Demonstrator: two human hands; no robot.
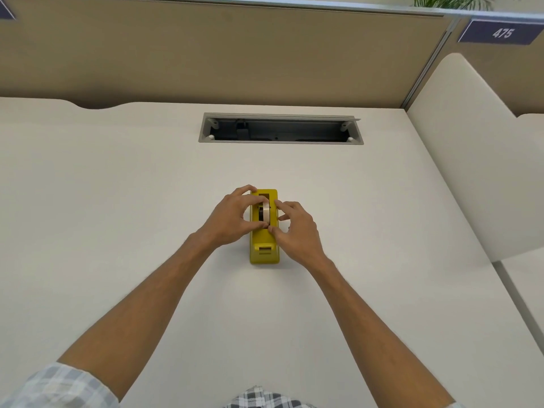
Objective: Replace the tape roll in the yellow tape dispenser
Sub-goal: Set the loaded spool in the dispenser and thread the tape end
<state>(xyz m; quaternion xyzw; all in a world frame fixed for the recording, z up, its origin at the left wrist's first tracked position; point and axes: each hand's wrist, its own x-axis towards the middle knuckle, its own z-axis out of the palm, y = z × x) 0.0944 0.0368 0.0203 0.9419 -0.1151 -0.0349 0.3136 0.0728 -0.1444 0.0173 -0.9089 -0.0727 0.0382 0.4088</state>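
Centrally, yellow dispenser on white desk.

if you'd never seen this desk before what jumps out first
The yellow dispenser stands alone mid-desk, with a tape roll seated in its well. Both hands meet over it: the left hand curls round its left side, the right hand has fingertips at the roll. Behind it, an open cable slot is cut into the desk, and a sign reading 475 sits on the partition at upper right.

Both hands grip the yellow tape dispenser on the desk.
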